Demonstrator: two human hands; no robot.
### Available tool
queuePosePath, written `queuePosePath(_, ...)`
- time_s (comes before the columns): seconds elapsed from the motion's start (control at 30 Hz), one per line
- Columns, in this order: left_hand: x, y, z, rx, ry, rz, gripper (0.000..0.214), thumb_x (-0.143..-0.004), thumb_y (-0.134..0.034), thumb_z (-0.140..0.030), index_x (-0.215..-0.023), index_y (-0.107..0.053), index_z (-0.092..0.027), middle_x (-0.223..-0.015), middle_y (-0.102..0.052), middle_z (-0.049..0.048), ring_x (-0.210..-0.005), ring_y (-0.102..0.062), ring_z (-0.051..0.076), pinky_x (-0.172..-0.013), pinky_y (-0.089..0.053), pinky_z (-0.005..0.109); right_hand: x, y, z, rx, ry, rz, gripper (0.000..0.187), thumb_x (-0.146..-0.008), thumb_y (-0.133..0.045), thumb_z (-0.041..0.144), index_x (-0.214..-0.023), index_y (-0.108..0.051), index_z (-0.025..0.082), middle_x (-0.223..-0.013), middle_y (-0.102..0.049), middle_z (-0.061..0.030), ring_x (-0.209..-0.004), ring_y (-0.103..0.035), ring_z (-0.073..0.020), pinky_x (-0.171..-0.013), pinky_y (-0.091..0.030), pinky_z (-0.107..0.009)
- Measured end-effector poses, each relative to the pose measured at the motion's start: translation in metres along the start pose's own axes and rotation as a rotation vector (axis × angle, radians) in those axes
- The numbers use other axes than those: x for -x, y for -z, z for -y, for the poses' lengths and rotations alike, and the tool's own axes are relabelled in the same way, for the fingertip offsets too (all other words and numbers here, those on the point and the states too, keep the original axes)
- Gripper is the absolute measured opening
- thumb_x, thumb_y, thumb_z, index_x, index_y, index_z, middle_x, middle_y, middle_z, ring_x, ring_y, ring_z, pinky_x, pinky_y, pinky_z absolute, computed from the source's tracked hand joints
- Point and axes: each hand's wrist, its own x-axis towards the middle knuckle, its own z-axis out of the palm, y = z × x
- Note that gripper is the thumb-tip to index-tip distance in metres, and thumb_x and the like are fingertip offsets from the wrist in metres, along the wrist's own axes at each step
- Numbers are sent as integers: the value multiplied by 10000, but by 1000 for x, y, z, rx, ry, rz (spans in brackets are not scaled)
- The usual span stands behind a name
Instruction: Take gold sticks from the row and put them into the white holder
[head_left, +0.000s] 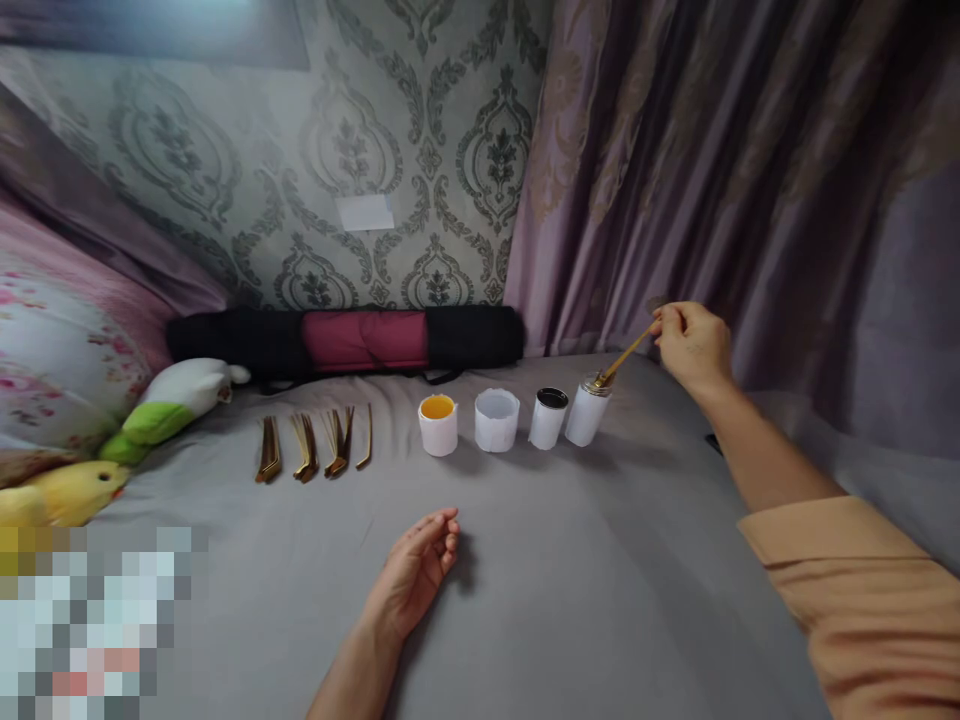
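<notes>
My right hand (691, 345) is pinched on the upper end of a slim gold-coloured stick (631, 350), perhaps a piece of cutlery; its far end is blurred. The stick slants down to the mouth of a white-wrapped jar (587, 418), which leans slightly. More gold pieces show in that mouth. My left hand (421, 565) is held over the grey sheet, palm to the right, fingers loosely curled and holding nothing. Beside the jar stand a white-wrapped can with a dark inside (548, 425), a white cup (495, 430) and a cup with a yellow inside (438, 430).
Fanned bundles of bent gold pieces (304, 450) and one single gold piece (366, 440) lie left of the cups. A black and maroon roll (364, 340) lies along the wall. Plush toys (176, 400) sit at left; purple curtains (712, 180) hang at right.
</notes>
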Motion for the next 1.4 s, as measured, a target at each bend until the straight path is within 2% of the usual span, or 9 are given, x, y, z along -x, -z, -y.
queuePosePath(0.3,1,-1,0,-2,4,3,199,-736,-563,-164,-924,-584,-100,-758,-564,43,-594,-527,66,-537,-448,183,4,-17,0,-38,6,89,268,-814,-340,297,-821,-589,197,-683,-630,-37,-639,-585,-165,-616,-426,-280)
queuePosePath(0.93,0,0,-1,5,4,11,202,-739,-561,-172,-928,-578,-101,-771,-566,48,-601,-532,68,-546,-445,187,18,-45,-15,-85,-84,234,252,-785,-381,292,-776,-605,177,-668,-628,-23,-599,-570,-144,-582,-415,-259)
queuePosePath(1.4,0,1,0,1,3,15,197,-738,-561,-169,-922,-585,-105,-769,-570,45,-599,-536,68,-547,-444,192,26,-56,-23,-61,-157,232,263,-740,-427,303,-777,-654,176,-715,-653,-43,-668,-581,-169,-589,-407,-265)
